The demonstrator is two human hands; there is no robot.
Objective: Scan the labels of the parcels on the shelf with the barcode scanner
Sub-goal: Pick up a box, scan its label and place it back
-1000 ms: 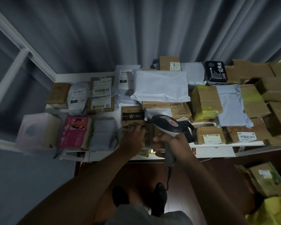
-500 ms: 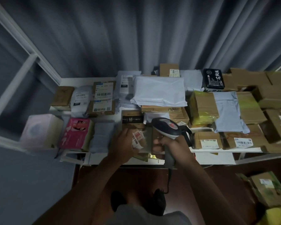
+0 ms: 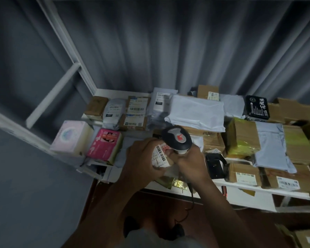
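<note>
L hand (image 3: 141, 158) grips a small parcel w/ white barcode label (image 3: 160, 156), fingers curled round its left side, label turned up, held just above the front edge of the white metal shelf (image 3: 240, 189). R hand (image 3: 191, 162) is wrapped round the handle of the black-and-grey barcode scanner w/ red mark on top (image 3: 176, 137); scanner head sits right over the parcel's upper edge, just beside the label, nose pointing away from the person. Black cable (image 3: 191, 197) hangs from the handle base toward the floor.

Rest of shelf is packed w/ parcels: pale pink tissue box (image 3: 71, 136) at far left, bright pink packet (image 3: 106, 144) beside it, brown cardboard box w/ several white labels (image 3: 136, 113) behind, large white poly mailer (image 3: 197, 112) mid-back, black packet w/ white characters (image 3: 257, 107) back right. Cardboard box wrapped in yellow tape (image 3: 242, 138) sits right of the scanner, grey-blue poly mailer (image 3: 270, 145) lapping next to it. Two brown labelled boxes (image 3: 243, 175) along the front right edge. Grey curtain (image 3: 168, 47) behind.
</note>
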